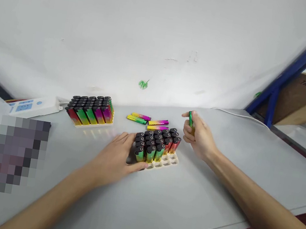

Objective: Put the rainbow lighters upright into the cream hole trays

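Observation:
My left hand grips the left end of a pale slotted tray, thumb at its front edge and fingers behind. Black-topped lighters in shiny green, red and yellow stand upright in the tray's back and middle slots; bare slots show along the front. To the right of the tray, my right hand is raised with its fingers closed round a green and yellow lighter. Behind the tray, several loose lighters in yellow, green and purple lie flat on the table.
A second tray packed with upright lighters stands at the back left. Beside it is a white power strip. A white cable runs along the wall. Blue metal framing and cardboard are at the right.

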`<action>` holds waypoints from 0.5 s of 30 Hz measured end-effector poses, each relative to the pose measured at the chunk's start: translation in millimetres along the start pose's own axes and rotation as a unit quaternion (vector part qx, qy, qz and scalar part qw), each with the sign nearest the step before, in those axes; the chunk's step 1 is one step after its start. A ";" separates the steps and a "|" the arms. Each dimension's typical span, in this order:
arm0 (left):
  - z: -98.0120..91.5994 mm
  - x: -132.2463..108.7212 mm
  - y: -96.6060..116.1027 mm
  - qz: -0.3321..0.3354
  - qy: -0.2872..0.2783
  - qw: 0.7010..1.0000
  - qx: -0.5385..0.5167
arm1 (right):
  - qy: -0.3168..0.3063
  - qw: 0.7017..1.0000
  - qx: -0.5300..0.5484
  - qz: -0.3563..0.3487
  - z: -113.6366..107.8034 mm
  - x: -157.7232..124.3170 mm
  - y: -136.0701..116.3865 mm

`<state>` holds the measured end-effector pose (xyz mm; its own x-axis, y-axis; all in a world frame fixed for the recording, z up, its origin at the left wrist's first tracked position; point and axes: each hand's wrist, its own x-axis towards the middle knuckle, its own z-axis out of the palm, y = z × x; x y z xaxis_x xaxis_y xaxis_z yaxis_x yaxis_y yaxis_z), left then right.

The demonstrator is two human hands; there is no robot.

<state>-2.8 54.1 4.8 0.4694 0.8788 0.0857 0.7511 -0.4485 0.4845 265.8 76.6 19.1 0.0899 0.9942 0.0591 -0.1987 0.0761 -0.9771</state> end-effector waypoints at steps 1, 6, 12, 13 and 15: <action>-0.2 0.1 -0.1 -0.002 0.001 1.000 0.001 | -0.003 1.000 0.003 0.018 -0.2 -0.7 1.1; -1.2 0.9 0.1 -0.007 -0.003 1.000 -0.001 | 0.013 0.997 0.032 0.073 5.2 -2.6 4.8; 0.3 1.2 -2.3 -0.008 -0.009 1.000 0.003 | 0.023 0.992 0.051 0.112 14.1 -7.3 2.2; 0.5 1.1 -2.5 -0.007 -0.009 1.000 0.003 | 0.025 0.992 0.052 0.113 14.3 -7.5 2.2; 0.4 0.7 -2.1 -0.007 -0.010 1.000 0.002 | 0.025 0.992 0.053 0.114 14.0 -7.7 3.1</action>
<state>-3.9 55.6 3.5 0.4684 0.8814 0.0614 0.7595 -0.4372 0.4816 250.8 70.2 18.5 0.0777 0.9816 -0.1742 -0.3198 -0.1410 -0.9369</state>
